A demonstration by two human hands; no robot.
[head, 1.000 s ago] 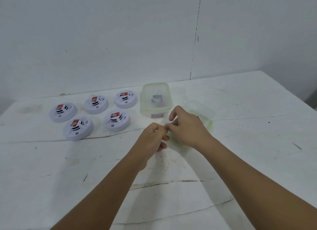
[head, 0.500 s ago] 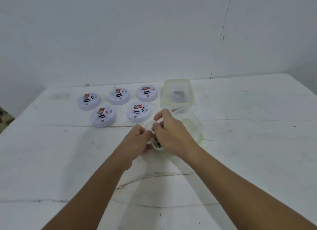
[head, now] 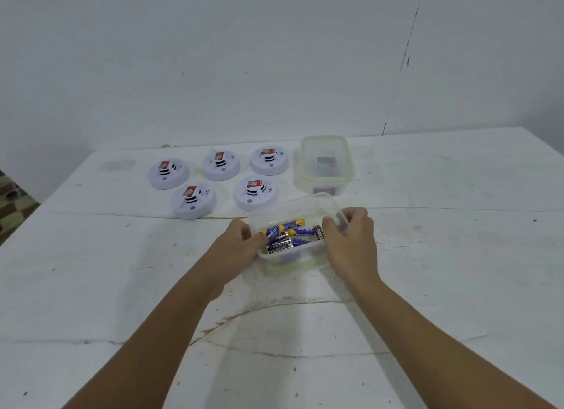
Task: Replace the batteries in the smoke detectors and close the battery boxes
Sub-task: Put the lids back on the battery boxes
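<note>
Five white round smoke detectors [head: 213,181] sat at eleven o'clock; blue and black batteries [head: 288,236] lay jumbled in the clear box [head: 317,202].

You have a white table [head: 427,286], scuffed and cracked across its top. Directly on it: five white smoke detectors [head: 220,165] grouped at far left, a lidded clear box [head: 325,164] just right of them, and a nearer open clear box [head: 293,265] containing batteries [head: 283,240].

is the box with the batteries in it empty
No, the near battery box, held between the left hand and right hand, holds several batteries.
</note>
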